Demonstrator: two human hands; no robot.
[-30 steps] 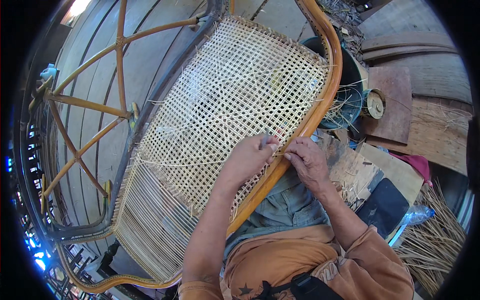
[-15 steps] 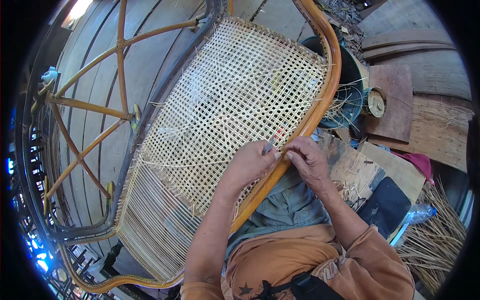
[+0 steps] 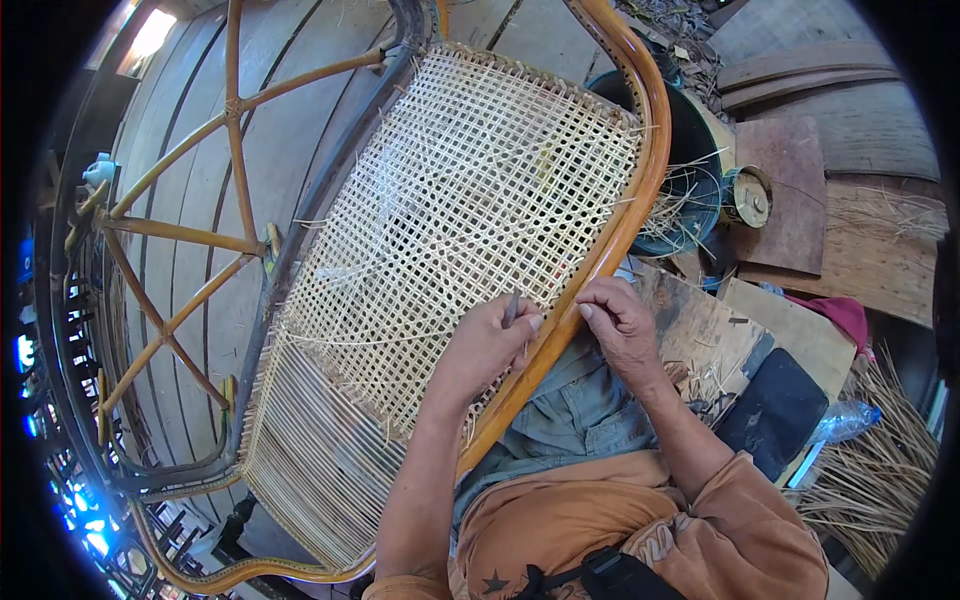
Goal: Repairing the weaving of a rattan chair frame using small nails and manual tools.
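Note:
A cane-woven panel (image 3: 460, 190) with small open holes spans a curved, varnished rattan frame (image 3: 560, 335) across my lap. My left hand (image 3: 480, 350) is closed around a small grey tool with a narrow tip (image 3: 512, 308), over the panel's near edge. What kind of tool it is, the fingers hide. Just right of the frame rail, my right hand (image 3: 622, 328) is pinched, thumb against forefinger. Anything between those fingertips is too small to make out. Parallel cane strands (image 3: 320, 460) without cross weave fill the lower left of the frame.
Crossed rattan poles (image 3: 235, 105) of another frame stand at left on wooden boards. To the right are a dark bucket (image 3: 700, 215) with cane scraps, a tin can (image 3: 748, 197), a black flat object (image 3: 772, 412), a plastic bottle (image 3: 848, 422) and a cane bundle (image 3: 870, 490).
My left hand has moved left and slightly down with the grey tool, away from my right hand. The hands were nearly touching at the rail; a gap now separates them.

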